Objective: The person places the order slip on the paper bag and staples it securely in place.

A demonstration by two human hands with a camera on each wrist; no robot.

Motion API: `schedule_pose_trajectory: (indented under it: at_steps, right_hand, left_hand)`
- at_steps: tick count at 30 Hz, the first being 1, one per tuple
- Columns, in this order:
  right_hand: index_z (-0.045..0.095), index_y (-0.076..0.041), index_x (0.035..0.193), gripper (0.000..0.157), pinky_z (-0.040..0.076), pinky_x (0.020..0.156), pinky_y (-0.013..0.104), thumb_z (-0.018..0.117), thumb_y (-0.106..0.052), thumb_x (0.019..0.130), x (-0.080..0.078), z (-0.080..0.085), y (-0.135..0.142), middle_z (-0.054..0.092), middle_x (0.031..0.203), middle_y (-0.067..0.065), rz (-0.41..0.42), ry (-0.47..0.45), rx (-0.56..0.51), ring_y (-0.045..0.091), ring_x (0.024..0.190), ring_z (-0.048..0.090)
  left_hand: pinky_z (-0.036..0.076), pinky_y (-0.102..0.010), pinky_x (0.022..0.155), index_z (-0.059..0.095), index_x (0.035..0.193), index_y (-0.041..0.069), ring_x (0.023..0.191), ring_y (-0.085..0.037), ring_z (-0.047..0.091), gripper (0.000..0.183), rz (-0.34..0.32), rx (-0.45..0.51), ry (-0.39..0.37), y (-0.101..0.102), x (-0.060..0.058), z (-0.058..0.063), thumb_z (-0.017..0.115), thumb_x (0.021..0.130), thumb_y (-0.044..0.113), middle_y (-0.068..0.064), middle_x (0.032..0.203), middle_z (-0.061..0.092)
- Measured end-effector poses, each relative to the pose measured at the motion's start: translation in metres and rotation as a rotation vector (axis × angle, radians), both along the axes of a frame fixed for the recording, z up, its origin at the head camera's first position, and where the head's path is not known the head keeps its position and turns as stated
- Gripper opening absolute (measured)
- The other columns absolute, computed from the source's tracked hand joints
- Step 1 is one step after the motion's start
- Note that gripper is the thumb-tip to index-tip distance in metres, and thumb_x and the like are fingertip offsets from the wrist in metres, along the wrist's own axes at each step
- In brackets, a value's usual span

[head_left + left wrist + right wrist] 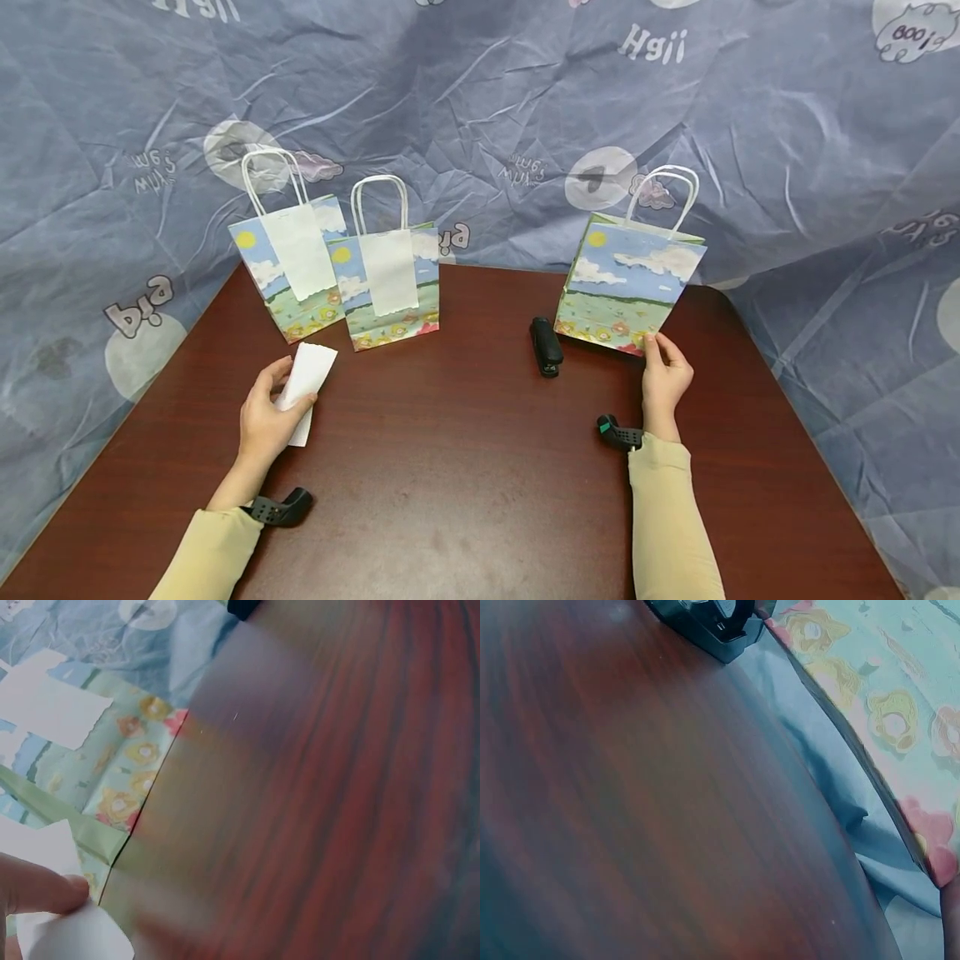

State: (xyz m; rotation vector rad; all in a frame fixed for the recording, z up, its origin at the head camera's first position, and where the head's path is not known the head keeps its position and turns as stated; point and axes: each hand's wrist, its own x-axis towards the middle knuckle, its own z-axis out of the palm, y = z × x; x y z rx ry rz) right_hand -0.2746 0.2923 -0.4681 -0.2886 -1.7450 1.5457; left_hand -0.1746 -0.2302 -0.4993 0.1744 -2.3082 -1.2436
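before one cloth (480, 108) are three bags (630, 283), one stapler (547, 343), two hands (667, 379).

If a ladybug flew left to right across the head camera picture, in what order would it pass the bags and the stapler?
Left flower-print paper bag with a white strip, middle flower-print paper bag with another white strip, black stapler, right flower-print paper bag.

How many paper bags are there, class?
3: one bag at left, a second bag just right of it, a third bag at right, pinched by the right hand.
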Motion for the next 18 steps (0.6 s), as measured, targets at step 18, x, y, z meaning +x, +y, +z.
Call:
schedule_pose_trajectory:
  at_steps: [18]
  right_hand:
    - [0.068,0.012,0.101,0.024,0.045,0.075,0.017,0.07,-0.005,0.084,0.002,0.0092,-0.005,0.069,0.097,0.019,-0.035,0.058,0.022,0.004,0.083,0.06]
  left_hand:
    - [0.035,-0.022,0.083,0.063,0.109,0.0,0.103,-0.021,0.051,0.035,0.061,0.058,0.014,0.0035,-0.002,-0.001,0.076,0.076,0.005,-0.014,0.109,0.059]
